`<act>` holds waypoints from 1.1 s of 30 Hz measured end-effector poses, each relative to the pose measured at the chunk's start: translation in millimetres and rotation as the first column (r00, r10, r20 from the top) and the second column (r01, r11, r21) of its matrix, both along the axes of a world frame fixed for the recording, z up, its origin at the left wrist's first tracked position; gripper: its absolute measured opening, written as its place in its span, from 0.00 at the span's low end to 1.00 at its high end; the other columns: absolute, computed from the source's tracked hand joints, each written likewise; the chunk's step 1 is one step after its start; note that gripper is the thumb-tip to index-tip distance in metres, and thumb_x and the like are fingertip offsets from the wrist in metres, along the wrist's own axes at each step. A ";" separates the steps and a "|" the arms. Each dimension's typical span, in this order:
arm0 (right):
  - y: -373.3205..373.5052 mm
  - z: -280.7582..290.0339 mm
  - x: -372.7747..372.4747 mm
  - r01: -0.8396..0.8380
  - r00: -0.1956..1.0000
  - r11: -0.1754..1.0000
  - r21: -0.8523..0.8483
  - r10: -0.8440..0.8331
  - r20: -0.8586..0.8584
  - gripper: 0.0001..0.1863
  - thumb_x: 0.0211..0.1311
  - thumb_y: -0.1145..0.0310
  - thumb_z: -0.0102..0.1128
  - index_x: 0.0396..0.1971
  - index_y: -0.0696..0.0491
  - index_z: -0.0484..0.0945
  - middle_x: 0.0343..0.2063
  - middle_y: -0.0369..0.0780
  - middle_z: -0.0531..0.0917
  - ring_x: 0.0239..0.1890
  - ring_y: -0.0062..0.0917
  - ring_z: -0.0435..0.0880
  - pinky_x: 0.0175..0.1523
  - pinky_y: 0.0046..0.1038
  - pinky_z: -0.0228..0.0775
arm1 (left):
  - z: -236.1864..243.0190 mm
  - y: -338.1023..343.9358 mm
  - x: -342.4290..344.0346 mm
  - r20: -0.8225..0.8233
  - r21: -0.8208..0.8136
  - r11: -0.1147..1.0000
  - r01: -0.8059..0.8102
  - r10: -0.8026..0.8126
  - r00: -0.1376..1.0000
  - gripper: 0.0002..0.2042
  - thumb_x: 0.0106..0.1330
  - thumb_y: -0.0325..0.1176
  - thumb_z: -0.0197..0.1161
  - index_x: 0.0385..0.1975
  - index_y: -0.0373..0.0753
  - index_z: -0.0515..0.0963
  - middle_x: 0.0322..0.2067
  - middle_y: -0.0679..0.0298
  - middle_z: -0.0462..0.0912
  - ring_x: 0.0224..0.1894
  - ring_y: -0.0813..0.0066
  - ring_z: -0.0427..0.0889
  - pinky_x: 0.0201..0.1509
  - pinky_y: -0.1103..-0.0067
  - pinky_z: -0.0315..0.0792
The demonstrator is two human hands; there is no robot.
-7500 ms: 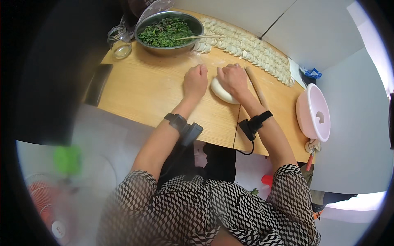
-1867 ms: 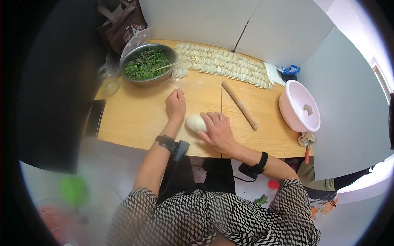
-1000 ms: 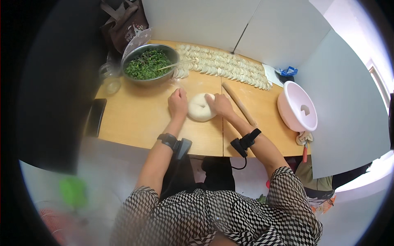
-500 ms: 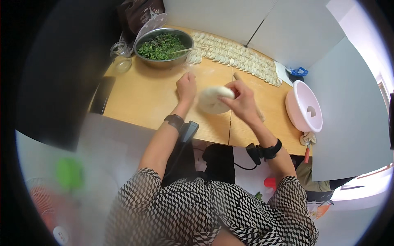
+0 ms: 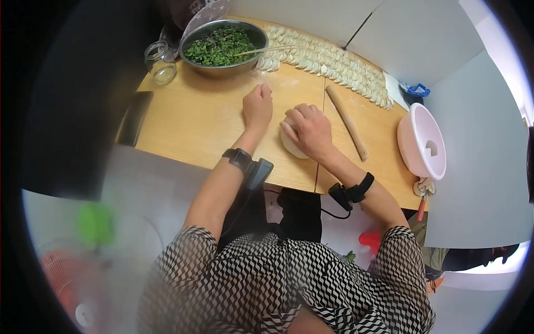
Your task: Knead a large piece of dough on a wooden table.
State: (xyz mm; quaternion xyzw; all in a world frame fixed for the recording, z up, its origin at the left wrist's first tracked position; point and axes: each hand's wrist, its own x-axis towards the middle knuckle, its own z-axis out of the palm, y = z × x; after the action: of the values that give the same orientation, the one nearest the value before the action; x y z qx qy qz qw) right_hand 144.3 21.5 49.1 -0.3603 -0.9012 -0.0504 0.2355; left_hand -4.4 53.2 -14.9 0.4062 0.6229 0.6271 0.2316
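Note:
A pale round of dough (image 5: 291, 146) lies on the wooden table just right of the middle, partly covered by my right hand (image 5: 310, 131). The fingers of that hand curl over its top and far edge, palm down. My left hand (image 5: 258, 108) is closed in a fist on the table, left of the dough and apart from it; nothing shows in it. To the right of my right hand lies a wooden rolling pin (image 5: 347, 123), slanting toward me, touched by neither hand.
A steel bowl (image 5: 186, 62) of chopped greens with chopsticks (image 5: 261, 50) stands far left, beside a glass jar (image 5: 161, 64). Rows of dumplings (image 5: 334, 65) line the back. A pink basin (image 5: 409, 146) leans at the right, near a red-handled tool (image 5: 421, 207).
The dough, lifted and tilted in my right hand before, is now down on the table under that hand. The rolling pin has come into full view. My left fist has hardly moved.

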 end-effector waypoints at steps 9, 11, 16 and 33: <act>75.4 -17.2 -10.2 0.332 0.936 0.942 -0.057 -0.321 0.143 0.18 0.62 0.56 0.48 0.26 0.54 0.81 0.29 0.44 0.81 0.36 0.40 0.78 0.38 0.43 0.68 | 8.4 -6.2 3.0 -0.055 -0.008 1.000 0.008 -0.008 0.998 0.17 0.67 0.39 0.48 0.24 0.33 0.76 0.22 0.50 0.78 0.26 0.51 0.77 0.32 0.65 0.67; 84.7 -20.3 -14.2 0.403 0.914 0.912 -0.077 -0.396 0.094 0.19 0.63 0.55 0.46 0.29 0.54 0.81 0.30 0.45 0.81 0.42 0.41 0.77 0.43 0.43 0.68 | 8.3 -5.1 2.4 -0.060 -0.013 1.000 0.012 -0.012 0.998 0.17 0.67 0.39 0.48 0.24 0.33 0.76 0.22 0.49 0.78 0.27 0.51 0.77 0.32 0.65 0.68; 86.3 -16.8 -7.2 0.086 0.995 0.889 -0.449 -0.100 -0.009 0.21 0.64 0.53 0.46 0.34 0.56 0.81 0.34 0.48 0.81 0.43 0.44 0.78 0.49 0.40 0.68 | 0.8 2.5 -1.0 -0.127 0.020 1.000 -0.011 0.013 0.992 0.17 0.67 0.39 0.49 0.26 0.32 0.78 0.17 0.57 0.78 0.21 0.68 0.78 0.30 0.73 0.70; -23.7 -5.3 20.4 -0.116 0.990 0.981 0.155 0.101 0.100 0.13 0.56 0.56 0.59 0.35 0.49 0.77 0.27 0.37 0.76 0.29 0.32 0.78 0.32 0.33 0.70 | -9.8 7.5 -2.1 -0.103 0.029 0.999 -0.014 0.017 0.995 0.17 0.65 0.39 0.48 0.25 0.33 0.79 0.17 0.58 0.78 0.21 0.69 0.78 0.30 0.73 0.70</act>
State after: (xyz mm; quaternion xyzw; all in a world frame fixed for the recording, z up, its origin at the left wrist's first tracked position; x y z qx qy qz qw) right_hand 164.7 -2.2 43.8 -0.2879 -0.9224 -0.1263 0.2244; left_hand -6.6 60.7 -24.7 0.4364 0.6283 0.6159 0.1884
